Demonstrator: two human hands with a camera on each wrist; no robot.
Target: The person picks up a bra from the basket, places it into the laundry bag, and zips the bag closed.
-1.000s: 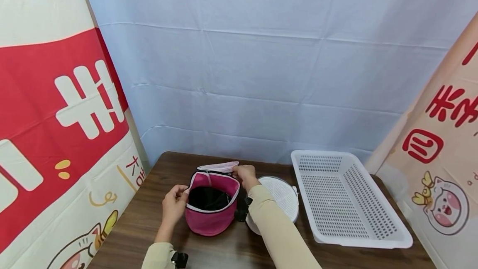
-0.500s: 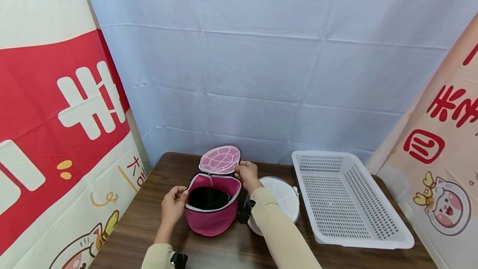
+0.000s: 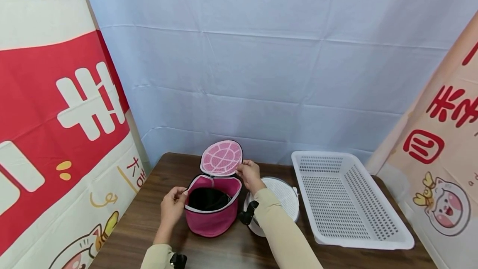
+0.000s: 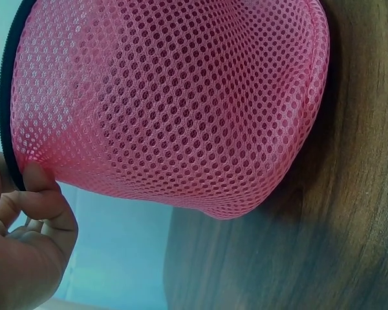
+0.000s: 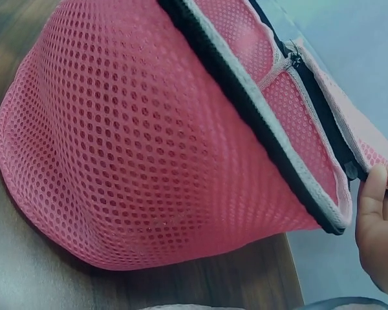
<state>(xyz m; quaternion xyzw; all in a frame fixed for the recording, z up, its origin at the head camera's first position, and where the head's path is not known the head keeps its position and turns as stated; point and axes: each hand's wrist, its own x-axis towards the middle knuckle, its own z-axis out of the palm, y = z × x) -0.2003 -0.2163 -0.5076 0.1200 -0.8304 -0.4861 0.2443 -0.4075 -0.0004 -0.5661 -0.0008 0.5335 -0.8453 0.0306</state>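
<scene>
A pink mesh laundry bag (image 3: 211, 222) with a black zip edge stands on the table, its round lid (image 3: 222, 158) raised at the back. Inside lies a dark, black item (image 3: 207, 199) whose kind I cannot make out. With thumb and fingers my left hand (image 3: 173, 205) pinches the rim at the bag's left side; in the left wrist view the thumb presses the mesh (image 4: 174, 97) just below the zip. My right hand (image 3: 251, 175) pinches the lid's edge at its lower right, near the zip end, as the right wrist view also shows.
A round white mesh bag (image 3: 282, 198) lies to the right, partly under my right forearm. Farther right stands a white perforated plastic basket (image 3: 337, 202). The brown wooden table (image 3: 138, 227) backs onto a pale blue cloth (image 3: 246, 74), with printed cloths on both sides.
The lid has swung up and back from nearly flat edge-on to standing raised, its pink mesh face showing. My right hand has risen slightly with it; my left hand stays at the rim.
</scene>
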